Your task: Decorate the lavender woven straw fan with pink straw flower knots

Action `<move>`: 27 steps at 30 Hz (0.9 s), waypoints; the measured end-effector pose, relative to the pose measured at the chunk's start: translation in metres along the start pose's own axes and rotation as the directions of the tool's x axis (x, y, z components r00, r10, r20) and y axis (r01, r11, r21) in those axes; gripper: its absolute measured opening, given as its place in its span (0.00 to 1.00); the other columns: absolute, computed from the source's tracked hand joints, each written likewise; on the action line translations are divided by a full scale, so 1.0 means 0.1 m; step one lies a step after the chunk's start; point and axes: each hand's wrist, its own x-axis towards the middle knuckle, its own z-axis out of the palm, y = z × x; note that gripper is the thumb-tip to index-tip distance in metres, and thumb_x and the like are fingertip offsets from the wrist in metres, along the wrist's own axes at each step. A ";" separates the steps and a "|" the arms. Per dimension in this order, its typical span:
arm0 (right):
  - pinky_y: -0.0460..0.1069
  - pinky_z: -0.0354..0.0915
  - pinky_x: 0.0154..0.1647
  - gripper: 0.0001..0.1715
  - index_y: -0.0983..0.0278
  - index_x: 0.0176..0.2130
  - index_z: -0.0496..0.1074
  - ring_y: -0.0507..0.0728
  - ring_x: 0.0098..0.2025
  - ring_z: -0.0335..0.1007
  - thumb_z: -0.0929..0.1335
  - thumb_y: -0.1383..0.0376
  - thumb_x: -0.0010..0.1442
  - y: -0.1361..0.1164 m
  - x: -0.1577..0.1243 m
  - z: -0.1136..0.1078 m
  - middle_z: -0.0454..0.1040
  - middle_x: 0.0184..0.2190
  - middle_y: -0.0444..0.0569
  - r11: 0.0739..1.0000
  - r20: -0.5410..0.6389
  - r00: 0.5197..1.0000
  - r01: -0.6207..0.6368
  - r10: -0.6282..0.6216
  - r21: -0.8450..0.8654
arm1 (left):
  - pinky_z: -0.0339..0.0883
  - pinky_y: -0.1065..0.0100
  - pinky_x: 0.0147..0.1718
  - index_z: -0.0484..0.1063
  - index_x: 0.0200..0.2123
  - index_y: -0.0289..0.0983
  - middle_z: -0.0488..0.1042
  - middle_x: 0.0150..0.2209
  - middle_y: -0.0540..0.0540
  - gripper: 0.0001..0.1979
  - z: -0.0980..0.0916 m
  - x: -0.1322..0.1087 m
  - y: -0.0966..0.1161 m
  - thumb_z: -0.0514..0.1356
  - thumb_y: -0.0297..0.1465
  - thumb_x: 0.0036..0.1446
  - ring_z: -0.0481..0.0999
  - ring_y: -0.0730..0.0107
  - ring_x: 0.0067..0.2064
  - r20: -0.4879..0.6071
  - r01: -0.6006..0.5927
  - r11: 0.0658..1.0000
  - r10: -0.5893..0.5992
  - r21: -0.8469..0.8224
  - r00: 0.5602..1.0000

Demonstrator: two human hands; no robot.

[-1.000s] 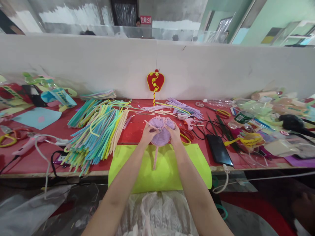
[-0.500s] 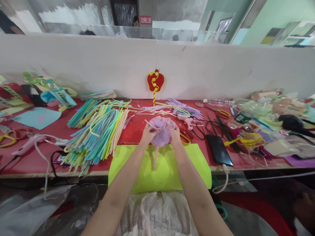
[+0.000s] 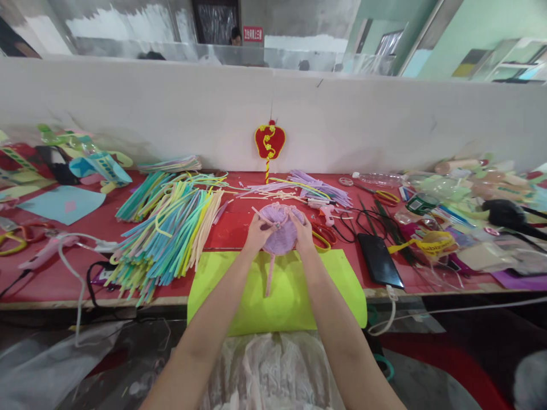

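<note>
Between my hands is a round lilac fan shape made of pipe cleaners [image 3: 281,239], its pink-lilac stick handle pointing down toward me. My left hand [image 3: 258,232] is closed at its left side, thumb and finger pinching near a short pale pipe cleaner strip on the face. My right hand [image 3: 303,232] grips the right rim, thumb on the front. The fingers behind the fan are hidden. Under my wrists lies a bright yellow-green sheet [image 3: 273,310]. A finished-looking red fan with yellow flowers and a striped handle [image 3: 270,142] stands against the white partition ahead.
A large heap of pastel pipe cleaners [image 3: 171,228] lies left, lilac ones [image 3: 325,188] behind the fan. A glue gun [image 3: 326,212] and scissors [image 3: 322,236] sit close to my right hand. Further right are a phone [image 3: 379,262] with a cable, and plastic bottles [image 3: 421,203].
Both hands and the lilac fan stay almost in place. The view has shifted very slightly.
</note>
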 end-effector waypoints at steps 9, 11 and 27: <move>0.53 0.71 0.42 0.25 0.62 0.41 0.73 0.58 0.41 0.74 0.75 0.62 0.40 -0.05 -0.05 0.04 0.78 0.38 0.48 0.999 0.116 0.993 -0.040 0.039 0.005 | 0.63 0.66 0.43 0.74 0.22 0.35 0.66 0.35 0.47 0.04 -0.03 0.01 0.01 0.66 0.28 0.42 0.69 0.67 0.40 -0.024 0.052 0.999 -0.051 0.009 0.998; 0.53 0.71 0.42 0.27 0.62 0.42 0.72 0.58 0.40 0.74 0.75 0.63 0.40 -0.06 -0.05 0.03 0.78 0.38 0.47 0.999 0.120 0.992 -0.038 0.038 -0.006 | 0.63 0.66 0.43 0.73 0.21 0.35 0.66 0.34 0.47 0.04 -0.02 0.02 0.00 0.66 0.28 0.42 0.69 0.67 0.39 -0.035 0.057 0.998 -0.057 0.019 0.998; 0.54 0.70 0.43 0.25 0.63 0.40 0.73 0.57 0.39 0.73 0.75 0.62 0.40 0.02 -0.01 -0.01 0.77 0.36 0.47 0.998 0.036 0.998 0.044 -0.043 -0.050 | 0.62 0.64 0.47 0.71 0.27 0.36 0.66 0.41 0.45 0.04 0.00 0.00 -0.01 0.63 0.31 0.47 0.68 0.65 0.45 -0.010 -0.099 0.989 0.101 0.107 0.995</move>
